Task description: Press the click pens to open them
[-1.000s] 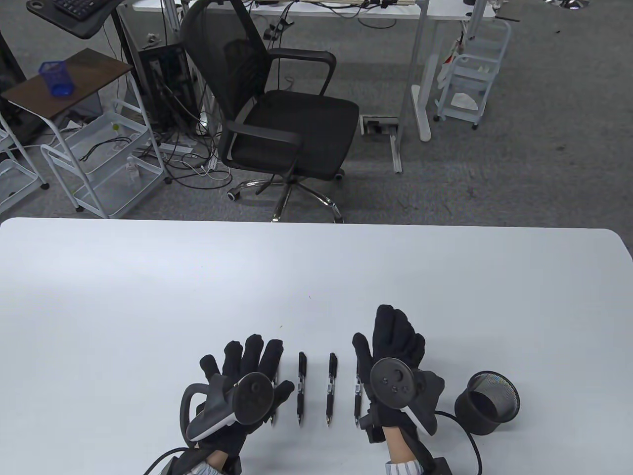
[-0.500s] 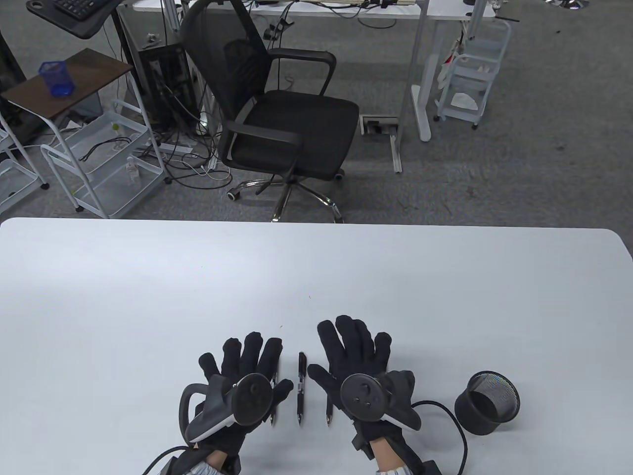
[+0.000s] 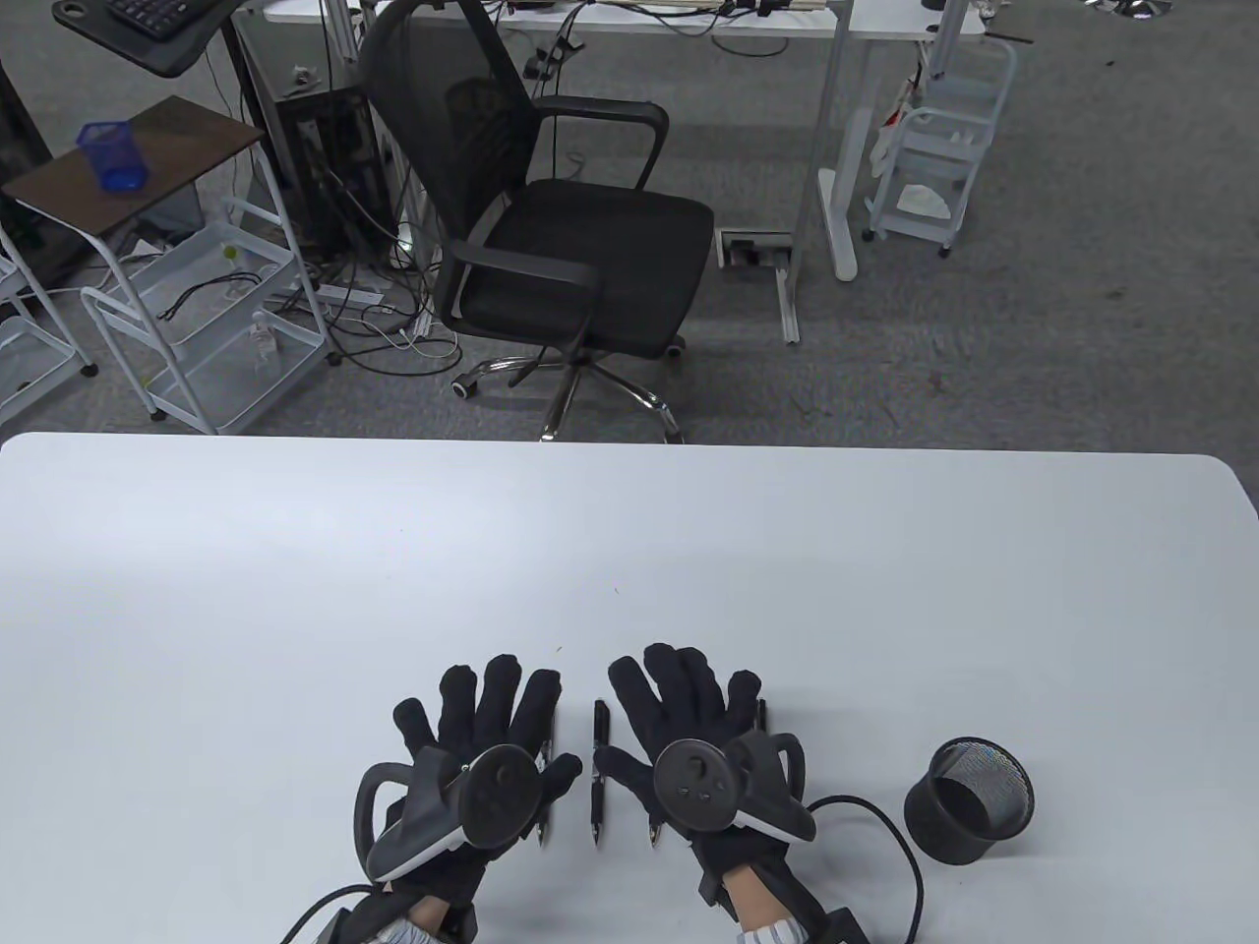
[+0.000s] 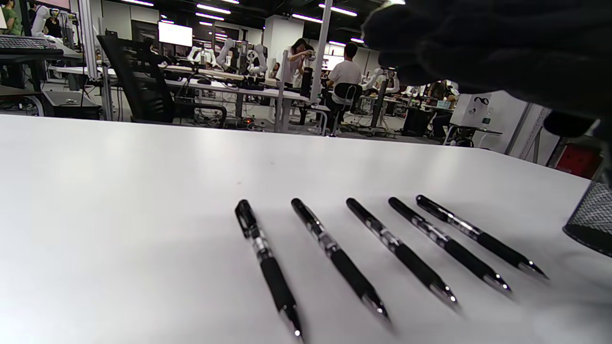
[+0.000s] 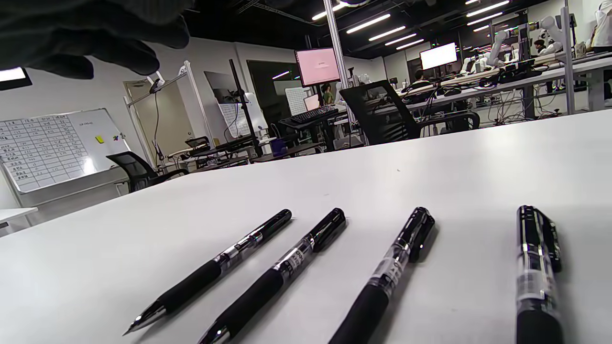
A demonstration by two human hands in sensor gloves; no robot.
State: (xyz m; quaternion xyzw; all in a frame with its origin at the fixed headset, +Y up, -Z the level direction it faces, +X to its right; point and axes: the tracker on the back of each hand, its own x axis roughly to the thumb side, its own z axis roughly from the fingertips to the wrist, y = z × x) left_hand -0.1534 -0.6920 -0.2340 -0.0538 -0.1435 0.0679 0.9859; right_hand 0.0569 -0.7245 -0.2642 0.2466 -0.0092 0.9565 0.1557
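Observation:
Several black click pens lie side by side on the white table, tips toward me. One pen shows between my hands; the others are partly under them. In the left wrist view the row of pens lies bare, and so it does in the right wrist view. My left hand hovers flat with fingers spread over the leftmost pens and holds nothing. My right hand hovers flat with fingers spread over the middle and right pens and holds nothing. Gloved fingers show at the top of each wrist view, above the pens.
A black mesh pen cup stands to the right of my right hand and shows at the edge of the left wrist view. A black office chair stands beyond the table's far edge. Carts and desks stand further back.
My right hand has moved left, from over the rightmost pens to over the middle ones, next to my left hand. The left hand and the pens have not moved.

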